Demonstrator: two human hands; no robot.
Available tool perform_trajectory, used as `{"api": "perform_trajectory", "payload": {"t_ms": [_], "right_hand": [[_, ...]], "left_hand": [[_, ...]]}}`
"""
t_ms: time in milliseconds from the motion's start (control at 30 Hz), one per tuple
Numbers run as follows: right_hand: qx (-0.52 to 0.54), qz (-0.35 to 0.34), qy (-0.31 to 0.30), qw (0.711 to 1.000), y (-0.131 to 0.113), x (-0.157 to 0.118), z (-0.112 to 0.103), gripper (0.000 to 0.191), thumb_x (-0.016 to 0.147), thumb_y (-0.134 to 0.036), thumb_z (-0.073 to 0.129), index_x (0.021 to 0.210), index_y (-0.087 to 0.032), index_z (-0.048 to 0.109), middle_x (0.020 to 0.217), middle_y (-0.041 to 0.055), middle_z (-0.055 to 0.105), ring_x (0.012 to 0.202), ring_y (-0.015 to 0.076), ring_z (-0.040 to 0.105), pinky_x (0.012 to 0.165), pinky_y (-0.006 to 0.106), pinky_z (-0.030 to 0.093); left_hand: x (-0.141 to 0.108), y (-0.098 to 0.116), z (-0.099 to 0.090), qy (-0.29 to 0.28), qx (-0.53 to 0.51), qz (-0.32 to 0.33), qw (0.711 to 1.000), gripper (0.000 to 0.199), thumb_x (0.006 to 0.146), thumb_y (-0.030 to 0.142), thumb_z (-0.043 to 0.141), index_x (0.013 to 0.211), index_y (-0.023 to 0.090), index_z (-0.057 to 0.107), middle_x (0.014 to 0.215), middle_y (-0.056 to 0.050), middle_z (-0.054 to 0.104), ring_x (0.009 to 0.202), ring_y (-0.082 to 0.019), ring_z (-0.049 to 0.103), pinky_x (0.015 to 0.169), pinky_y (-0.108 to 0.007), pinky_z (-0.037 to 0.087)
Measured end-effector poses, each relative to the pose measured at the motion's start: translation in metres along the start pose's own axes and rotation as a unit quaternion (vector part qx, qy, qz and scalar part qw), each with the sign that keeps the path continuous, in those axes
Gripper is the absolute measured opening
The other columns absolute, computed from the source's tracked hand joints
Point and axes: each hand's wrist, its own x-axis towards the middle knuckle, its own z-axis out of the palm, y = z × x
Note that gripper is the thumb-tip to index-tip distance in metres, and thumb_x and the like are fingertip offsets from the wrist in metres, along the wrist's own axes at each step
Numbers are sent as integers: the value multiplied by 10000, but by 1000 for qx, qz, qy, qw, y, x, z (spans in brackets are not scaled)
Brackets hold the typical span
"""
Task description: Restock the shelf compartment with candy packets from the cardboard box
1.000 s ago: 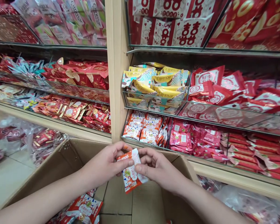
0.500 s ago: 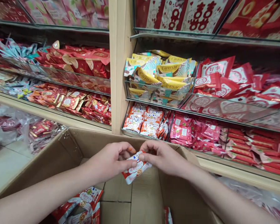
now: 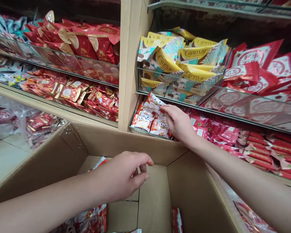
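My right hand (image 3: 180,124) reaches to the lower shelf and pinches a small white-and-red snack packet (image 3: 154,101) by its right end. The packet is tilted above a bin of matching snack packets (image 3: 142,122), laid in rows. My left hand (image 3: 126,173) hovers over the cardboard box (image 3: 126,139), its thumb and fingers apart and nothing between them. Larger red-and-white packets (image 3: 94,218) lie inside the box, partly hidden under my left forearm.
Yellow Ginmar packets (image 3: 167,61) fill the glass-fronted tray just above the bin. Pink packets (image 3: 224,132) lie to its right. A wooden post (image 3: 127,64) stands to its left. Clear plastic bags with packets (image 3: 40,124) rest on the floor at left.
My right hand has moved up and forward from over the box to the shelf bin, carrying the packet. My left hand has let go of it and stays over the box.
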Motion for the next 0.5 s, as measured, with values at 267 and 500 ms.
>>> {"api": "perform_trajectory", "payload": {"t_ms": [267,500], "right_hand": [[-162,46,-159,973,11,51,28,475,894,-408,285,1184,-75,459,1143,199,543,1029,314,514,844,439,402],[-29,22,-136,990,38,80,35,520,902,-442,155,1218,-181,474,1222,83,532,1163,233,444,993,411,312]], "left_hand": [[-5,-3,1,-66,51,-3,997,245,774,276,492,980,249,622,789,3,680,721,-172,605,628,-239,421],[-8,-6,1,-105,69,6,992,254,777,293,488,1003,269,603,814,-4,688,747,-177,612,642,-237,432]]}}
